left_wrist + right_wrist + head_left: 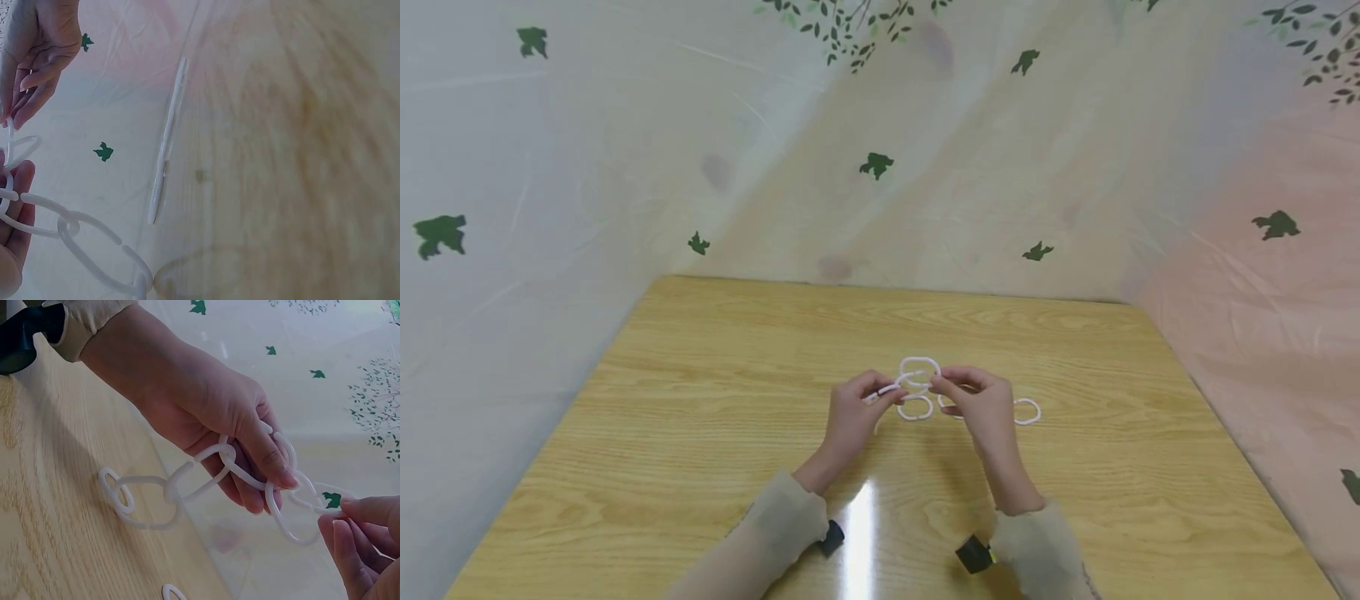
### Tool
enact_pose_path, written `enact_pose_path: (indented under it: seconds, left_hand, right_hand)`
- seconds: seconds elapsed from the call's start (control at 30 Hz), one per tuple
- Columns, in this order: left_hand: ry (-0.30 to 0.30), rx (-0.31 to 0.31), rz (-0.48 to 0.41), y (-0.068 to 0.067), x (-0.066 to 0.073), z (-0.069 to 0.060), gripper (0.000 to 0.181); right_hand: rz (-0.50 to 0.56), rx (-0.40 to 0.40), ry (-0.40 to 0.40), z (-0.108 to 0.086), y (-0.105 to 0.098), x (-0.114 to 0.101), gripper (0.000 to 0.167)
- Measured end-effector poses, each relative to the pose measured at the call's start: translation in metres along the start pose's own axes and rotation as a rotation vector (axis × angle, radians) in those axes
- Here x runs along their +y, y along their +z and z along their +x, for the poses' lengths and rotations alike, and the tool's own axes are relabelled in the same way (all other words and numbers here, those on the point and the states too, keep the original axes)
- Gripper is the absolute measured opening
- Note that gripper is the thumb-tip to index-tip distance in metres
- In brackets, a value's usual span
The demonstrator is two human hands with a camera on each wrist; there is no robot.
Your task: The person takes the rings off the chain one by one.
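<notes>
White plastic oval chain links (919, 367) are between the two hands above the table. My left hand (852, 414) pinches one link of a chain with thumb and fingers. In the right wrist view, the left hand (219, 419) has joined links (147, 481) hanging below it. The right hand (981, 408) pinches a white link at the end nearer to it; its fingers (369, 515) appear at the lower right of the right wrist view. Several links meet at the left fingertips, and fingers partly cover them. In the left wrist view, chain links (103, 253) hang near the left hand (15, 244).
White links (1027, 412) lie on the wooden table (715, 358) beside and behind the right hand. One link (173, 592) also shows on the tabletop in the right wrist view. A cloth backdrop (790, 208) with leaf prints stands behind the table.
</notes>
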State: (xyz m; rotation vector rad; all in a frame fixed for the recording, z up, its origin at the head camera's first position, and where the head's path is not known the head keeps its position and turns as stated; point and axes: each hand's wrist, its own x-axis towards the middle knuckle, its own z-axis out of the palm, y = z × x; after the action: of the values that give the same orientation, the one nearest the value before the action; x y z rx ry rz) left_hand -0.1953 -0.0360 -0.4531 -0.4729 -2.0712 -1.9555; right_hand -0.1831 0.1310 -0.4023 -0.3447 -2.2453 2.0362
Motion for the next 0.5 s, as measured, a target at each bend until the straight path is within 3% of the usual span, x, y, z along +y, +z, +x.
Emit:
enact_pose_path:
  seconds: [0.33, 0.5]
  left_hand:
    - [-0.058, -0.021, -0.023, 0.0016, 0.0071, -0.0010, 0.010]
    - [-0.058, -0.036, -0.016, 0.0022, 0.0076, -0.0024, 0.010]
  right_hand:
    - [0.056, -0.001, -0.019, -0.0027, 0.0027, 0.0010, 0.024]
    - [0.077, 0.003, -0.026, -0.0038, 0.0025, 0.0012, 0.029]
